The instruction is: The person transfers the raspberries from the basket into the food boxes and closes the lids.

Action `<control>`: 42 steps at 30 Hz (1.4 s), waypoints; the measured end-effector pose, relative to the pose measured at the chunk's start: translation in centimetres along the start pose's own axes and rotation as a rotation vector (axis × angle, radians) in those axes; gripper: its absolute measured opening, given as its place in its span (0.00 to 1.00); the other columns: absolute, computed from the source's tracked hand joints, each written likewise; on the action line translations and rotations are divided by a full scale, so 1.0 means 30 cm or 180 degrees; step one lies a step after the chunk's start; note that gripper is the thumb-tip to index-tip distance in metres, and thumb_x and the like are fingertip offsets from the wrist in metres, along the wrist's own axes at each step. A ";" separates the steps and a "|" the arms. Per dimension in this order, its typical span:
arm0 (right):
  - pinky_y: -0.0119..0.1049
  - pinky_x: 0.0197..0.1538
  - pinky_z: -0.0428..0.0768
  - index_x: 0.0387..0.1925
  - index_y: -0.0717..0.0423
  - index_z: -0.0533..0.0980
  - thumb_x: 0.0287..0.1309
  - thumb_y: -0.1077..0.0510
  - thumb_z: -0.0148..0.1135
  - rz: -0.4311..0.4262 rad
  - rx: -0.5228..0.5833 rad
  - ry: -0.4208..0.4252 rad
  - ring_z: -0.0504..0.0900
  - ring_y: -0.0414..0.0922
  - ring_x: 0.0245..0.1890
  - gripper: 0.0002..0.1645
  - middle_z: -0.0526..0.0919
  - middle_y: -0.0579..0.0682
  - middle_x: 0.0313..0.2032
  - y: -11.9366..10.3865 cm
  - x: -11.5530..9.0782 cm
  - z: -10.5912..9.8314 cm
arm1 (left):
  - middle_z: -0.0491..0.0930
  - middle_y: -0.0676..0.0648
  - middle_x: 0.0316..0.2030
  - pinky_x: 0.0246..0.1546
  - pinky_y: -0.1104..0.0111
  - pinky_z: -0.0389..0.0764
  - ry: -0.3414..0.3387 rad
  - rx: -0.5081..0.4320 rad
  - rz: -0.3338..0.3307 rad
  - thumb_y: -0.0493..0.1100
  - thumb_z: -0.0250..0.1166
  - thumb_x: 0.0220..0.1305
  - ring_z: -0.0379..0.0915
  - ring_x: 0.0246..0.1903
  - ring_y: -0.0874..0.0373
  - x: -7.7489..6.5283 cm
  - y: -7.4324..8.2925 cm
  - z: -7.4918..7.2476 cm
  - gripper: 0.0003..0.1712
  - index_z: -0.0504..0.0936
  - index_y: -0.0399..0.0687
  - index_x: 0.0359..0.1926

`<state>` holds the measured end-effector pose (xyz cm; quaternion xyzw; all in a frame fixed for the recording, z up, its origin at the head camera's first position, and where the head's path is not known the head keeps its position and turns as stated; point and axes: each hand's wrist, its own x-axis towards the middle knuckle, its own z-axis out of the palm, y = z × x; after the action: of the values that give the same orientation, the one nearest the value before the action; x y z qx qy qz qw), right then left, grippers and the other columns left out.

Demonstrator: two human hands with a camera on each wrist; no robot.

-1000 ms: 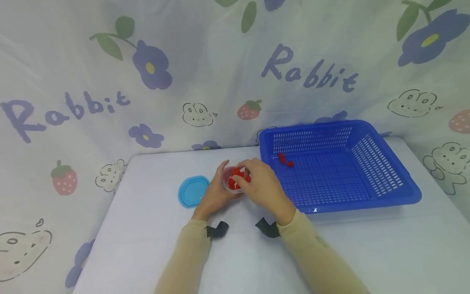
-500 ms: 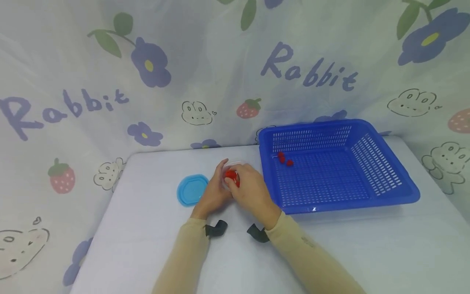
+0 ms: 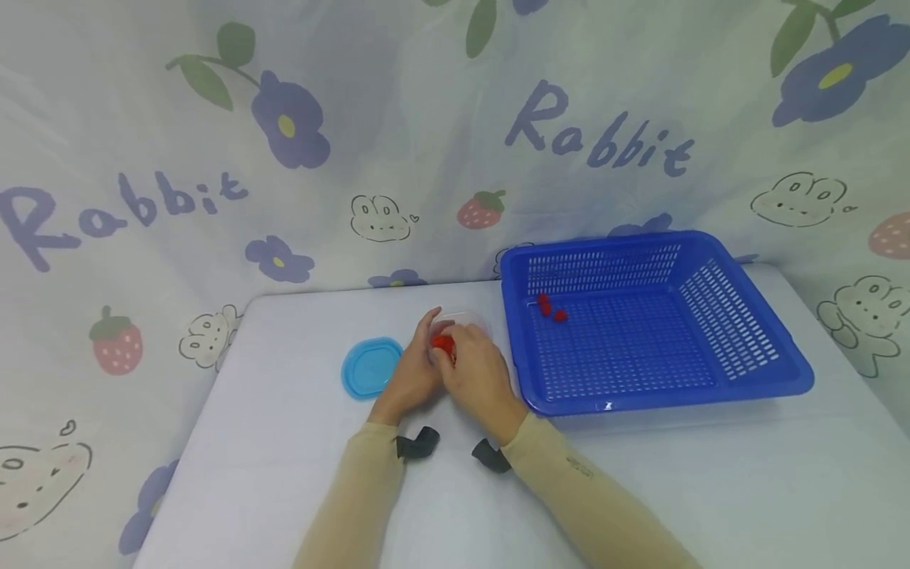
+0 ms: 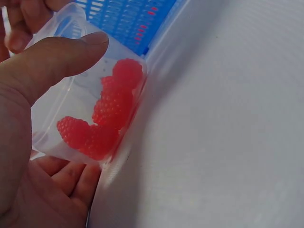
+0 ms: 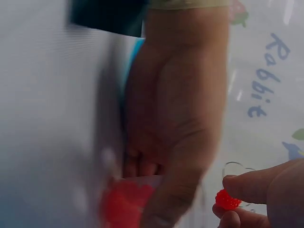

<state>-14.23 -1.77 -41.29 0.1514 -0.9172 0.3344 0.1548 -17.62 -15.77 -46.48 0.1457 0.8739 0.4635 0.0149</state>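
My left hand grips a small clear plastic tub, its thumb across the side and its fingers underneath. Several red raspberries lie in the bottom of the tub, seen through its wall in the left wrist view. Between thumb and fingers, my right hand pinches one raspberry, held at the tub's mouth. In the head view the right hand covers much of the tub. A light blue lid lies flat on the table just left of the left hand.
A large blue plastic basket stands at the right, with a few raspberries in its back left corner. The white table runs back to a printed curtain.
My right hand has shifted left over the tub, and a raspberry now shows between its fingertips. The left hand, the lid and the basket have stayed about where they were.
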 end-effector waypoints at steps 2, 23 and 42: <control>0.37 0.34 0.80 0.40 0.58 0.77 0.55 0.54 0.62 -0.0018 -0.0033 0.0052 0.76 0.44 0.30 0.14 0.77 0.50 0.30 0.007 -0.001 0.013 | 0.67 0.54 0.62 0.62 0.54 0.61 -0.0005 -0.0018 0.0036 0.39 0.63 0.54 0.63 0.61 0.55 0.000 -0.001 0.001 0.47 0.47 0.55 0.71; 0.37 0.36 0.80 0.40 0.62 0.79 0.55 0.55 0.62 0.0045 -0.0164 0.0116 0.77 0.46 0.30 0.15 0.78 0.52 0.31 0.026 0.000 0.036 | 0.66 0.57 0.62 0.62 0.53 0.61 -0.0026 -0.0073 -0.0028 0.41 0.66 0.52 0.63 0.61 0.59 0.003 -0.008 0.010 0.50 0.46 0.67 0.70; 0.38 0.34 0.81 0.43 0.56 0.78 0.56 0.50 0.61 0.0069 -0.0154 0.0006 0.79 0.45 0.32 0.17 0.78 0.50 0.33 -0.011 -0.014 0.023 | 0.65 0.54 0.63 0.61 0.52 0.62 -0.0076 -0.0136 0.0090 0.45 0.64 0.58 0.64 0.61 0.55 -0.003 -0.007 -0.002 0.47 0.44 0.64 0.71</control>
<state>-13.86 -2.40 -41.77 0.1374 -0.9265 0.3139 0.1557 -17.60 -15.96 -46.63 0.1632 0.8615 0.4804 0.0218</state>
